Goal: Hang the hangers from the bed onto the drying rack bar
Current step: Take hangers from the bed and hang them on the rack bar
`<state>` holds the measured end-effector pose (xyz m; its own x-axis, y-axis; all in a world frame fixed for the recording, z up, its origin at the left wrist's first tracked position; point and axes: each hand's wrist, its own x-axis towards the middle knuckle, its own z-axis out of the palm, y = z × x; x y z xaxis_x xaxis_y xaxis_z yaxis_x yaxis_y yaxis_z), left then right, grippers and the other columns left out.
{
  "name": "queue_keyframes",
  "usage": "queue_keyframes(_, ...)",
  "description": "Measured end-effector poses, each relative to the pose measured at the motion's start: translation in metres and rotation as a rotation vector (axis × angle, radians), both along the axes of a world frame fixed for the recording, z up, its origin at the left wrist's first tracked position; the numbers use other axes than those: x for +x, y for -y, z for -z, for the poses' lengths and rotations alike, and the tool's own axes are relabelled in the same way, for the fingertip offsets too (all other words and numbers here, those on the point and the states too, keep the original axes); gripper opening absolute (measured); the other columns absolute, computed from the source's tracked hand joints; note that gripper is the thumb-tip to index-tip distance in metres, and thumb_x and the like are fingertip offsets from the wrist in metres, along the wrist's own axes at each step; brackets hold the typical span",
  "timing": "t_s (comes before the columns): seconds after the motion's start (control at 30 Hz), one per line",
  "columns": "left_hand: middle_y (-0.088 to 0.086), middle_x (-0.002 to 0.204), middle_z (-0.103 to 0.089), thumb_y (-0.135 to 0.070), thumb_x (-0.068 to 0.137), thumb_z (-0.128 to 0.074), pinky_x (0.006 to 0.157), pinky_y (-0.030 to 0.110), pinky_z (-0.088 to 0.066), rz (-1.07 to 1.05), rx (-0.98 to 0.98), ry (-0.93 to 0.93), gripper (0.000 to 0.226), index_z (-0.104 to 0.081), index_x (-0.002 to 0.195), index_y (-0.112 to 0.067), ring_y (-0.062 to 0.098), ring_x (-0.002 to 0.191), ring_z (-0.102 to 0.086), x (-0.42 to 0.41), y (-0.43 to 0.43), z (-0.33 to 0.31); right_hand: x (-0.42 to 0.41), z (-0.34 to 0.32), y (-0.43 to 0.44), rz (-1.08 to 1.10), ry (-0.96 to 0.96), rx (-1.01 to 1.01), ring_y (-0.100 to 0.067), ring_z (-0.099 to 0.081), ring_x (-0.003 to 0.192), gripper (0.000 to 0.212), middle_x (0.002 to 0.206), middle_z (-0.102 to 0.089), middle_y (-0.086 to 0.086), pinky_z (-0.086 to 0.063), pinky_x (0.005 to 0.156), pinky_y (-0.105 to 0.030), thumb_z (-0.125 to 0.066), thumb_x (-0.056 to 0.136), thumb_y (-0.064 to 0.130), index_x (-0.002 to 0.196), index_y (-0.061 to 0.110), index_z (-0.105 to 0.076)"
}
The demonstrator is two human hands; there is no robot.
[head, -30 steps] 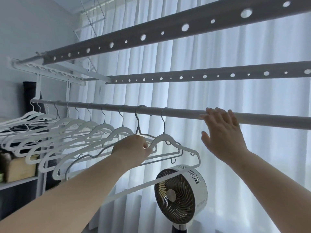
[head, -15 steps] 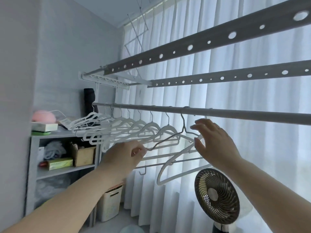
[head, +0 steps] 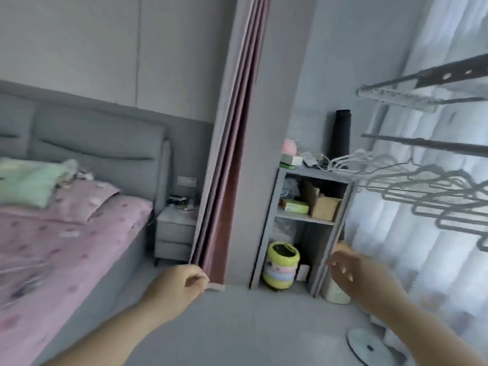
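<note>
Item 1. Left hand (head: 182, 282): seen at 6 o'clock of the view, low over the floor. The fingers are loosely curled towards the palm and nothing is held.

Item 2. Right hand (head: 347, 270): seen at 4 o'clock, in front of the shelf unit (head: 268, 220). The fingers are relaxed and slightly spread; nothing is held.

Item 3. Hangers (head: 435, 175): a crowded row is seen at 3 o'clock, hung by the hooks from the drying rack bar (head: 427, 143). The outlines are smeared by blur, so no count can be given.

Item 4. Perforated rail (head: 454, 72): mounted above the bar, at 2 o'clock, before a sheer curtain (head: 396, 247).

Item 5. Bed (head: 79, 241): placed at 9 o'clock, well apart from the rack. It is covered in pink spotted bedding, with a green pillow (head: 29, 180) at the grey headboard. The near part of the cover is too blurred to be read.

Item 6. Nightstand (head: 174, 228): set just beside the bed, at its 3 o'clock.

Item 7. Pink curtain (head: 229, 154): gathered at 12 o'clock, between nightstand and shelf unit.

Item 8. Yellow container (head: 281, 264): stood in the bottom compartment of the shelf unit; a cardboard box (head: 323, 207) is kept in the compartment above.
</note>
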<state>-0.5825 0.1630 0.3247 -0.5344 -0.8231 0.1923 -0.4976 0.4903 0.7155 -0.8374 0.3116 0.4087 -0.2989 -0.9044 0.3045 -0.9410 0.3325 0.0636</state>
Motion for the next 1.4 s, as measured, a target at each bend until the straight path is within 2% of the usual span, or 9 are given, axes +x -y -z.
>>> queue_keyframes(0.1,-0.015,0.07,-0.058,-0.023,0.091,-0.049,0.075,0.022,-0.043,-0.183,0.119,0.101,0.031,-0.047,0.063,-0.035,0.009,0.081,-0.059,0.084,0.022,0.052,0.053,0.055,0.056,-0.142,0.042,0.12,-0.015,-0.063,0.092,0.021,0.094,-0.067,0.01,-0.045,0.073,-0.026,-0.038,0.095,0.029,0.104,0.03,-0.057)
queue_keyframes(0.2,-0.014,0.069,-0.054,-0.02,0.091,-0.046,0.073,0.022,-0.04,-0.388,0.233,0.154,0.036,-0.043,0.059,-0.036,0.01,0.078,-0.054,0.157,0.036,0.102,0.111,0.107,0.111,-0.308,0.199,0.219,0.0,-0.05,0.07,0.022,0.06,-0.056,0.026,-0.042,0.07,-0.019,-0.044,0.093,0.028,0.106,0.035,-0.06)
queue_keyframes(0.33,-0.011,0.076,-0.054,-0.019,0.092,-0.042,0.068,0.02,-0.034,-0.621,0.348,0.187,0.036,-0.04,0.059,-0.033,0.011,0.08,-0.051,0.245,0.044,0.154,0.206,0.159,0.188,-0.478,0.22,0.283,0.008,-0.043,0.063,0.039,0.041,-0.038,0.033,-0.039,0.064,-0.007,-0.053,0.087,0.021,0.068,0.053,-0.04)
queue_keyframes(0.57,-0.007,0.094,-0.061,-0.021,0.092,-0.041,0.075,0.022,-0.04,-1.03,0.537,0.238,0.031,-0.042,0.063,-0.034,0.016,0.101,-0.059,0.375,0.072,0.216,0.345,0.243,0.319,-0.724,0.378,0.646,0.001,-0.049,0.092,0.044,0.084,-0.045,0.027,-0.033,0.076,-0.011,-0.044,0.092,0.024,0.063,0.056,-0.037)
queue_keyframes(0.73,0.001,0.11,-0.066,-0.019,0.094,-0.039,0.07,0.023,-0.037,-1.165,0.662,0.295,0.019,-0.052,0.085,-0.027,0.018,0.1,-0.059,0.442,0.09,0.254,0.428,0.292,0.394,-0.788,0.359,0.783,-0.004,-0.048,0.122,0.032,0.128,-0.051,0.013,-0.035,0.098,-0.015,-0.038,0.096,0.025,0.126,0.032,-0.047)
queue_keyframes(1.03,-0.006,0.146,-0.035,-0.03,0.097,-0.04,0.103,0.02,-0.032,-1.153,0.826,0.251,0.046,-0.03,0.14,-0.02,0.01,0.133,-0.036,0.512,0.129,0.333,0.582,0.378,0.423,-0.882,0.251,0.954,-0.015,-0.02,0.14,0.066,0.156,0.006,0.008,-0.031,0.108,-0.026,-0.039,0.096,0.026,0.147,0.029,0.002)
queue_keyframes(1.13,0.003,0.13,-0.053,-0.028,0.095,-0.045,0.092,0.026,-0.044,-1.186,0.948,0.058,0.045,-0.036,0.136,-0.013,0.016,0.108,-0.058,0.523,0.154,0.36,0.62,0.406,0.426,-0.883,0.227,1.01,-0.015,-0.011,0.143,0.067,0.156,0.008,0.005,-0.024,0.112,-0.028,-0.039,0.096,0.025,0.147,0.028,0.004)
queue_keyframes(1.23,0.005,0.073,-0.064,-0.023,0.091,-0.055,0.06,0.034,-0.053,-1.307,1.074,-0.287,0.023,-0.051,0.105,-0.006,0.016,0.053,-0.058,0.533,0.172,0.381,0.649,0.43,0.43,-0.88,0.212,1.052,-0.014,-0.005,0.145,0.066,0.157,0.007,0.004,-0.017,0.115,-0.029,-0.038,0.096,0.023,0.148,0.027,0.002)
queue_keyframes(1.4,-0.004,0.056,-0.055,-0.021,0.09,-0.054,0.04,0.017,-0.041,-1.255,1.098,-0.264,0.015,-0.053,0.076,-0.016,0.007,0.039,-0.05,0.542,0.193,0.392,0.666,0.452,0.448,-0.822,0.195,1.032,-0.015,-0.01,0.144,0.065,0.157,0.002,0.005,-0.017,0.115,-0.031,-0.041,0.094,0.023,0.147,0.027,-0.004)
